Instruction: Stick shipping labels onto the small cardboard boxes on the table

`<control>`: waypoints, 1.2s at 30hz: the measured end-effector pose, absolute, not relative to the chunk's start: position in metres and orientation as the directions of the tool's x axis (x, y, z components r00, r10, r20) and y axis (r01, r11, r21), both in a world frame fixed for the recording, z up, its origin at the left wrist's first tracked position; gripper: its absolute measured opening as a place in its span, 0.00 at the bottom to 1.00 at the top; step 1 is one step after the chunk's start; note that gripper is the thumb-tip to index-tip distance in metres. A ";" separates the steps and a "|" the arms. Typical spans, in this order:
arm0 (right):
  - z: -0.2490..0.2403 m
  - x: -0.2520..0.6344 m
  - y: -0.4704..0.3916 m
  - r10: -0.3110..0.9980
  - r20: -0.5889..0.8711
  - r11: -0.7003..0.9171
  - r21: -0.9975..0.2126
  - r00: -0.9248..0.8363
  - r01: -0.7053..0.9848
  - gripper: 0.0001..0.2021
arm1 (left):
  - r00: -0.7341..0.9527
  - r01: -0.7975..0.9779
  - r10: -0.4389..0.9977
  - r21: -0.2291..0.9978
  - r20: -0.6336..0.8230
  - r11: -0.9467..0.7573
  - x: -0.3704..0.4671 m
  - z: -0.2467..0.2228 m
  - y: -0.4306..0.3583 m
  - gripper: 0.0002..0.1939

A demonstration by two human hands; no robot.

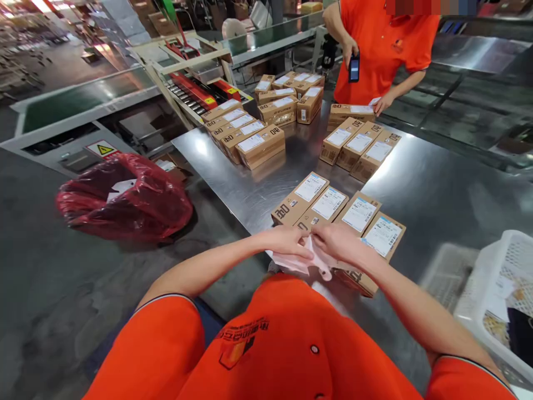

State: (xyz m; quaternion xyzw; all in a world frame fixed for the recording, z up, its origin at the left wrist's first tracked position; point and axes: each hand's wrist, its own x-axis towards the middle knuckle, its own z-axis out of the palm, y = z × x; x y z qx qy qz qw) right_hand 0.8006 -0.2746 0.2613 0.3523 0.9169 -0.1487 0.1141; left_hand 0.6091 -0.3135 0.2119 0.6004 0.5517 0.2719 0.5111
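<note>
I'm seeing the metal table's left edge slanting away from me, its surface showing between the near row of labelled cartons and the far cartons. The red bag is sitting off the left edge; the white basket is bounding the right. At the near edge, my left grip and right grip are closing their fingers on the crumpled pale paper, which is hanging between and below them, just nearer than the row.
</note>
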 end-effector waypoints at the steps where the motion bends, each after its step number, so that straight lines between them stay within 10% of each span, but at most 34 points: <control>1: 0.262 0.800 -0.281 0.608 -0.338 0.716 -0.156 -0.718 0.680 0.11 | 0.335 0.465 0.906 0.882 -0.258 0.079 0.616 0.210 -0.317 0.11; 7: 0.251 0.816 -0.307 0.466 -0.368 0.769 -0.282 -0.805 0.574 0.11 | 0.578 0.454 0.798 0.879 -0.168 -0.144 0.624 0.203 -0.331 0.16; 17: 0.221 0.834 -0.294 0.454 -0.241 0.615 -0.611 -0.857 0.498 0.12 | 0.508 0.376 0.820 0.925 -0.262 0.063 0.632 0.182 -0.342 0.17; 23: 0.184 0.875 -0.264 0.746 -0.166 0.309 -0.771 -0.645 0.556 0.14 | 0.214 0.369 0.917 0.897 -0.336 0.243 0.615 0.162 -0.351 0.18; 26: 0.180 0.893 -0.245 0.920 -0.073 0.157 -0.830 -0.384 0.534 0.17 | 0.333 0.418 0.816 0.849 -0.473 0.322 0.616 0.159 -0.353 0.20; 36: 0.200 0.866 -0.234 0.782 -0.060 0.330 -0.804 -0.620 0.495 0.16 | 0.331 0.196 0.816 0.880 -0.474 0.432 0.667 0.146 -0.315 0.29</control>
